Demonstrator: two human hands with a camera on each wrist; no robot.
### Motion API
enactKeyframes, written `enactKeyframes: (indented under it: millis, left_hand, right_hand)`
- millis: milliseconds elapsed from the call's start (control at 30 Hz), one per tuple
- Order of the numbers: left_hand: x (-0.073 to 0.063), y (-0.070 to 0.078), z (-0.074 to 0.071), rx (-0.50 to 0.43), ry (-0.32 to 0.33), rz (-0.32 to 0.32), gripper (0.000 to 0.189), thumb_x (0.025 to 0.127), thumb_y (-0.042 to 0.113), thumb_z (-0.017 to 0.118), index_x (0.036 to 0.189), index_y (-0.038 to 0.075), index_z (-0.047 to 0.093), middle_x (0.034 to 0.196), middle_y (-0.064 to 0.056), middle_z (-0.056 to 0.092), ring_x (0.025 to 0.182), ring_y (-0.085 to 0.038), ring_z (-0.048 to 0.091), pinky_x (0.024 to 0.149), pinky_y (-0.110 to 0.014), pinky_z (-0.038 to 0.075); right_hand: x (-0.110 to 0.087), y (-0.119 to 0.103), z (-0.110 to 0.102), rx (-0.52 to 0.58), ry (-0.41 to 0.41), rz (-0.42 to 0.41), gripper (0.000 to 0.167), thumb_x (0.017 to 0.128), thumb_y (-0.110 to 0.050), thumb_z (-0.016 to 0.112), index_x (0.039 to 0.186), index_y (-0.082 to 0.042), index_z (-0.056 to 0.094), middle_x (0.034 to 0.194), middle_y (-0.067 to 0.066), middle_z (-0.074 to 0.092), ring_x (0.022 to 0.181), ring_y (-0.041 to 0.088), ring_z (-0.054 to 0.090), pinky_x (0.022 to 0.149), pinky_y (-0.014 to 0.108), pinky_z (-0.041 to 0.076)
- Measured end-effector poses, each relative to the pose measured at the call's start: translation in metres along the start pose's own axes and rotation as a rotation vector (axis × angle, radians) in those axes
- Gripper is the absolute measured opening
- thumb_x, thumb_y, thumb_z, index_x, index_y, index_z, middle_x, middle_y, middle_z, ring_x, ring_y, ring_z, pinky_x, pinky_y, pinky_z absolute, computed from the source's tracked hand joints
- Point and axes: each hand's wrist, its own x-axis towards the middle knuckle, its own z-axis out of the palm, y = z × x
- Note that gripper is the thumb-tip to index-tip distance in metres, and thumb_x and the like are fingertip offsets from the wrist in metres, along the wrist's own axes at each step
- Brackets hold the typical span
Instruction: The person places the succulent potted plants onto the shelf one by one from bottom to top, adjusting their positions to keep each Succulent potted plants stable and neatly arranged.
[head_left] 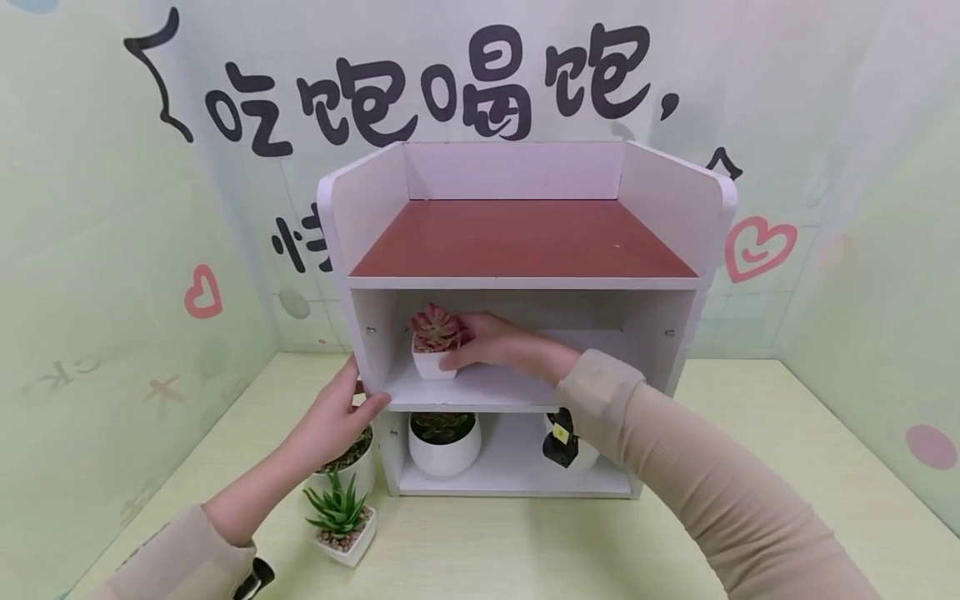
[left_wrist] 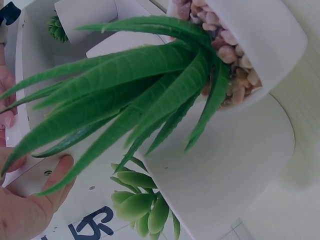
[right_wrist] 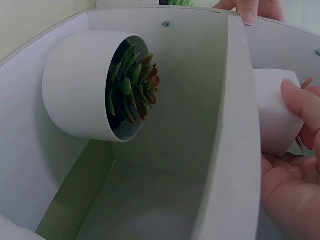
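Observation:
A pink succulent [head_left: 433, 325] in a small white pot [head_left: 431, 365] stands at the left of the middle compartment of a white shelf unit [head_left: 525, 284]. My right hand [head_left: 498, 343] reaches in from the right and holds this pot, thumb on its near side. In the right wrist view, the thumb and fingers lie around the white pot [right_wrist: 275, 107]. My left hand [head_left: 337, 423] grips the front edge of the unit's left side panel, thumb at the middle board. Just below it are an aloe-like plant [head_left: 337, 510] in a square white pot and a larger white pot [head_left: 362, 473].
In the lower compartment, a round white pot [head_left: 445, 450] with a dark green succulent stands left. Another white pot [head_left: 587, 457] on the right is partly hidden by a black device [head_left: 561, 439] at my right wrist. The unit stands on a pale wooden table [head_left: 480, 550] before a printed backdrop.

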Motion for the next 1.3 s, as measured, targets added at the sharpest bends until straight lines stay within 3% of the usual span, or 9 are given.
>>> enactKeyframes:
  millis: [633, 833, 933, 1067, 1300]
  left_hand:
    - [0.0, -0.001, -0.001, 0.005, 0.003, -0.001, 0.063, 0.091, 0.006, 0.053, 0.142, -0.001, 0.016, 0.135, -0.026, 0.036, 0.109, -0.042, 0.051, 0.081, -0.047, 0.051]
    - [0.0, 0.0, 0.0, 0.003, 0.002, -0.001, 0.062, 0.091, 0.006, 0.052, 0.142, -0.001, 0.016, 0.135, -0.026, 0.036, 0.109, -0.042, 0.051, 0.082, -0.047, 0.051]
    - [-0.001, 0.0, 0.0, -0.001, 0.0, -0.002, 0.062, 0.092, 0.006, 0.052, 0.142, -0.001, 0.016, 0.135, -0.026, 0.036, 0.108, -0.041, 0.051, 0.081, -0.048, 0.051]
    - [-0.001, 0.001, 0.0, -0.001, 0.001, -0.005, 0.063, 0.092, 0.006, 0.052, 0.142, -0.001, 0.016, 0.135, -0.026, 0.036, 0.108, -0.041, 0.051, 0.081, -0.047, 0.051]
    - [-0.001, -0.001, 0.0, -0.003, 0.001, 0.001, 0.063, 0.092, 0.007, 0.052, 0.143, 0.001, 0.016, 0.136, -0.025, 0.036, 0.109, -0.04, 0.051, 0.082, -0.048, 0.051]
  right_hand:
    - [0.002, 0.0, 0.001, 0.007, -0.015, -0.007, 0.05, 0.082, -0.012, 0.068, 0.127, -0.004, 0.047, 0.122, 0.007, 0.056, 0.092, 0.014, 0.053, 0.08, 0.024, 0.046]
    - [-0.002, -0.002, -0.001, 0.099, -0.04, -0.003, 0.077, 0.082, -0.009, 0.067, 0.144, -0.008, 0.02, 0.135, 0.014, 0.043, 0.112, 0.022, 0.049, 0.092, 0.032, 0.045]
    - [-0.011, -0.004, -0.004, 0.087, -0.035, 0.039, 0.088, 0.082, -0.011, 0.067, 0.147, -0.012, 0.007, 0.142, 0.015, 0.034, 0.125, 0.027, 0.041, 0.101, 0.038, 0.038]
    - [-0.029, -0.008, -0.006, 0.013, -0.015, 0.074, 0.091, 0.081, -0.015, 0.069, 0.148, -0.017, 0.006, 0.147, 0.012, 0.027, 0.131, 0.029, 0.034, 0.105, 0.041, 0.033]
    - [-0.077, -0.003, -0.009, 0.014, 0.036, -0.022, 0.089, 0.08, -0.015, 0.069, 0.147, -0.018, 0.012, 0.149, 0.01, 0.024, 0.131, 0.031, 0.033, 0.105, 0.043, 0.034]
